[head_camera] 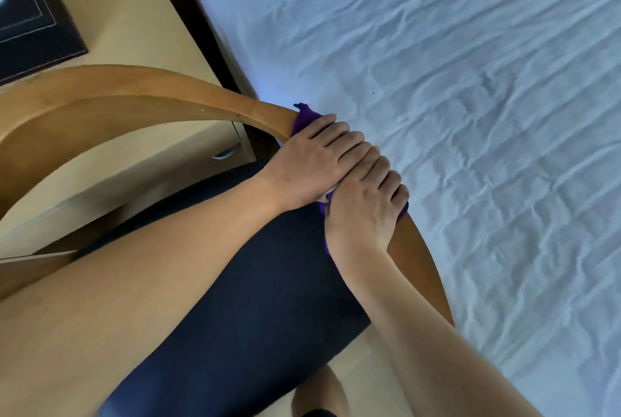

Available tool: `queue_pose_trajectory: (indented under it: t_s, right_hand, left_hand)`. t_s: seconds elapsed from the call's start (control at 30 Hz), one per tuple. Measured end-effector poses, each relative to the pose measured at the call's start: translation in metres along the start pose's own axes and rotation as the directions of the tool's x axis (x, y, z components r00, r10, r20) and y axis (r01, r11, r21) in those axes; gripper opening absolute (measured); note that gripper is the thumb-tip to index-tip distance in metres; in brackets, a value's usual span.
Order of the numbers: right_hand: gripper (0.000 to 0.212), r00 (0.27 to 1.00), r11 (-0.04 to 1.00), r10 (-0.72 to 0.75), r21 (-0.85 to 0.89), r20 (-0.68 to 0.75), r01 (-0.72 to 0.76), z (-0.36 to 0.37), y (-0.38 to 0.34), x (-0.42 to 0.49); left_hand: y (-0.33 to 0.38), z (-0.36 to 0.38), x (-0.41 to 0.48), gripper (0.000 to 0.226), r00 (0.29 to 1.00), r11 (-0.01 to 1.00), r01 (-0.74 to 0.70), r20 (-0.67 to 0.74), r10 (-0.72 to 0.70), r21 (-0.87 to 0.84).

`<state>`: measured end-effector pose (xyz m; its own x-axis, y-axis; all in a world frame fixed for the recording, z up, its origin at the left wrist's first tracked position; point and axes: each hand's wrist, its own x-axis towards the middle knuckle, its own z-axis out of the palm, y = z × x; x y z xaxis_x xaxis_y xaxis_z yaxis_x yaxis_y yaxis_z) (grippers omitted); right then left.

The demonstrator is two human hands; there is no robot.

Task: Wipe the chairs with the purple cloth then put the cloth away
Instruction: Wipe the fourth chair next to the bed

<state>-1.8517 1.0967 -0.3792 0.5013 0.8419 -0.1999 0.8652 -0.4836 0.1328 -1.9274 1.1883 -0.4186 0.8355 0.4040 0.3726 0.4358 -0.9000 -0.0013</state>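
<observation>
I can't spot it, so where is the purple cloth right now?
Centre of the head view: the purple cloth lies on the chair's curved wooden rail, mostly hidden under the left hand and right hand, beside the bed.

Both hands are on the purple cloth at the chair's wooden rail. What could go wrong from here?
1. The purple cloth is bunched under the left hand and right hand, so it may skip parts of the wooden rail.
2. The rail runs close beside the white bed sheet; a loose cloth end could brush dirt onto it.
</observation>
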Motion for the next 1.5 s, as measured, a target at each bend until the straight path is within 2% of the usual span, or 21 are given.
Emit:
queue_pose_trajectory:
  t_s: [0.13,0.23,0.37,0.57,0.73,0.83,0.93,1.03,1.17,1.27,1.37,1.5]
  right_hand:
    - [0.066,0.988,0.988,-0.154,-0.003,-0.023,0.154,-0.013,-0.030,0.031]
    - [0.062,0.944,0.943,-0.329,0.036,-0.010,0.330,-0.021,-0.054,0.055]
    - [0.050,0.863,0.860,-0.504,0.071,-0.021,0.505,-0.032,-0.087,0.077]
    - [0.056,0.795,0.794,-0.606,0.081,0.015,0.603,-0.039,-0.116,0.087]
    - [0.063,0.735,0.722,-0.677,0.166,-0.029,0.671,-0.044,-0.144,0.080]
    - [0.074,0.695,0.663,-0.715,0.246,-0.069,0.707,-0.055,-0.172,0.070]
    - [0.082,0.638,0.593,-0.765,0.288,-0.088,0.752,-0.073,-0.201,0.059]
    - [0.081,0.534,0.515,-0.845,0.224,-0.034,0.828,-0.096,-0.232,0.047]
    - [0.073,0.381,0.382,-0.924,0.012,0.043,0.924,-0.116,-0.277,0.019]
    - [0.066,0.266,0.253,-0.961,-0.155,0.072,0.955,-0.116,-0.309,-0.014]
    - [0.056,0.164,0.130,-0.980,-0.262,0.115,0.956,-0.100,-0.339,-0.057]
    - [0.036,0.111,0.058,-0.982,-0.314,0.151,0.948,-0.066,-0.365,-0.110]
  left_hand:
    - [-0.041,-0.010,-0.009,0.032,0.979,0.986,0.150,0.124,-0.159,0.077]
    - [-0.069,-0.019,-0.019,0.029,0.933,0.949,0.248,0.217,-0.288,0.193]
    - [-0.095,-0.035,-0.033,0.011,0.875,0.893,0.247,0.310,-0.373,0.377]
    - [-0.105,-0.053,-0.042,0.013,0.828,0.835,0.294,0.312,-0.466,0.466]
    - [-0.121,-0.089,-0.061,0.030,0.760,0.762,0.403,0.278,-0.587,0.507]
    - [-0.134,-0.118,-0.084,0.052,0.681,0.719,0.483,0.301,-0.667,0.500]
    - [-0.149,-0.148,-0.112,0.060,0.600,0.650,0.587,0.280,-0.749,0.482]
    - [-0.159,-0.168,-0.145,0.069,0.463,0.551,0.724,0.300,-0.834,0.416]
    - [-0.162,-0.182,-0.197,0.063,0.282,0.363,0.903,0.321,-0.904,0.229]
    - [-0.152,-0.186,-0.239,0.059,0.144,0.191,0.976,0.347,-0.927,0.105]
    - [-0.131,-0.185,-0.286,0.054,0.015,0.054,0.993,0.342,-0.939,0.104]
    - [-0.096,-0.186,-0.330,0.038,-0.076,-0.028,0.983,0.265,-0.961,0.179]
